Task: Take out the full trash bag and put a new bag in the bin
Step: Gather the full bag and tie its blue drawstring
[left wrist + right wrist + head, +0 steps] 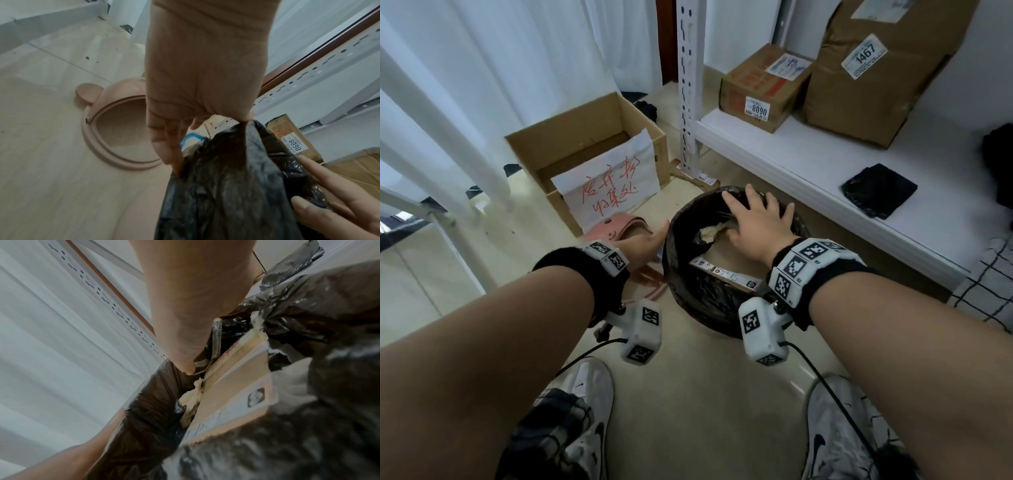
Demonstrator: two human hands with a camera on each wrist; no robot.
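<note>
Over round bin (690, 310), left hand (197, 91) pinching crinkled bag (226, 186)

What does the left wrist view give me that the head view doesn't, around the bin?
Left wrist only: the left hand pinching the trash bag edge, and the pink lid's round opening. Head only: cardboard and crumpled paper inside the bag, the right hand spread over the far rim, the folded black bag on the shelf. Both: bag, lid, box 8090.
</note>
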